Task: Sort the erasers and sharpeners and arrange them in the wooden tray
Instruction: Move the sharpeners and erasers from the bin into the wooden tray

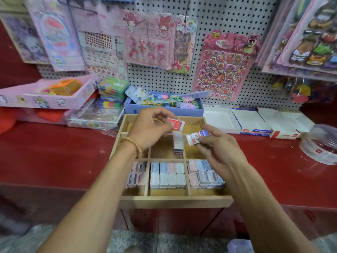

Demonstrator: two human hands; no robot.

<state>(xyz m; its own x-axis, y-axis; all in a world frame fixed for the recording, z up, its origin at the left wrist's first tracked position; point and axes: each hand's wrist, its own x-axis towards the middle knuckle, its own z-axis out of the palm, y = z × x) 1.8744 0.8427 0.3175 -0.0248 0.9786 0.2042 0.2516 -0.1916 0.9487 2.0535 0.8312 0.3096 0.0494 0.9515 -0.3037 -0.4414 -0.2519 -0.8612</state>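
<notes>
1. The wooden tray [173,199] sits on the red bench [54,152]; its near row is packed with pastel sharpeners [168,175].
2. An eraser stack [177,146] stands in the tray's middle compartment.
3. The left hand [151,128] pinches a red-sleeved eraser [176,124] just above that stack.
4. The right hand [218,148] grips a blue-sleeved eraser [196,138] right beside the stack, long axis tilted; it looks nearer.
</notes>
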